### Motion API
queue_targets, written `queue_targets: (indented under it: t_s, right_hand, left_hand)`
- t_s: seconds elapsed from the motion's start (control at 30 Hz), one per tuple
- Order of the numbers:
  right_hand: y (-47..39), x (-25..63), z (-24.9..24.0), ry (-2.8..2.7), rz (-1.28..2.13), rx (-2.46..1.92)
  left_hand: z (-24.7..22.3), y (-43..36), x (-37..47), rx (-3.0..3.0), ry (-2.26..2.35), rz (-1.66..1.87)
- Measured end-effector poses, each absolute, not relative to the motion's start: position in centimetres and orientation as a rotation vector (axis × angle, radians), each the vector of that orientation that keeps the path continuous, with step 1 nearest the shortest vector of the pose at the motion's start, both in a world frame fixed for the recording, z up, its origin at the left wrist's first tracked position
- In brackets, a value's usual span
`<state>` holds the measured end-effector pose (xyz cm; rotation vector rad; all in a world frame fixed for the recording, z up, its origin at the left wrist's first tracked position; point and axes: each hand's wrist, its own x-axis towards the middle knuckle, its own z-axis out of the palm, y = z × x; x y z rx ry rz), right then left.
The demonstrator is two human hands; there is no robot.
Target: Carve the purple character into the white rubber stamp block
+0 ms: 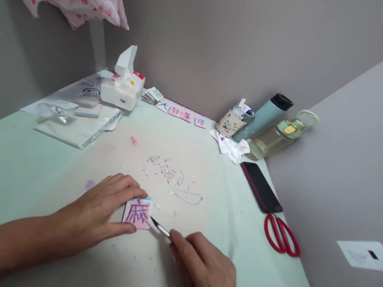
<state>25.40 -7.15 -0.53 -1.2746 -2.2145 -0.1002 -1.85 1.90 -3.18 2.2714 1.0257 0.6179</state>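
A pink square block (138, 214) with a purple character on its face lies on the pale table mat (85, 238). Thumb and fingers of my left hand (105, 206) grip it at its upper and lower edges. In my right hand (206, 272) is a craft knife (162, 229), its pointed blade at the block's right edge. The fingertips round the knife handle are partly hidden from view. Small shavings (167, 171) lie on the mat beyond the block.
Character tiles (186, 116) line the back edge beside a tissue pack (122, 90). Plastic bags (71, 129) lie at left. At right are a pen cup (231, 122), teal flask (265, 117), clear bottle (276, 138), crumpled tissue (231, 146), phone (261, 187) and red scissors (282, 235).
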Motion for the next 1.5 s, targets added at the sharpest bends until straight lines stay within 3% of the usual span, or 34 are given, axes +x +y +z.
queue_targets:
  t_s: [0.2,0.4,0.7,0.87,1.1,1.33,1.5]
  right_hand:
    - [-7.3,25.6,-0.6,-2.261,0.091,-1.266]
    - [-7.3,25.8,-1.0,-2.208,-0.135,-1.374]
    - [-7.5,25.7,-1.1,-2.106,-0.172,-1.488]
    - [-7.5,25.5,-0.9,-2.074,-0.032,-1.499]
    - [-9.7,24.7,-2.5,-2.214,-0.156,-1.475]
    - [-11.6,23.2,-2.8,-2.213,-0.026,-1.494]
    - [-11.5,21.8,-2.1,-2.178,-0.164,-1.559]
  left_hand:
    - [-3.1,1.9,-1.7,2.286,1.019,0.618]
    - [-3.1,2.0,-1.8,2.289,1.022,0.611]
    - [-3.0,1.8,-1.8,2.261,1.053,0.595]
    - [-2.9,1.7,-1.6,2.278,1.134,0.582]
    - [-2.4,1.3,-1.4,2.356,1.153,0.598]
    - [-2.2,1.4,-1.1,2.373,1.134,0.613]
    - [-2.3,1.4,-1.1,2.39,1.171,0.621]
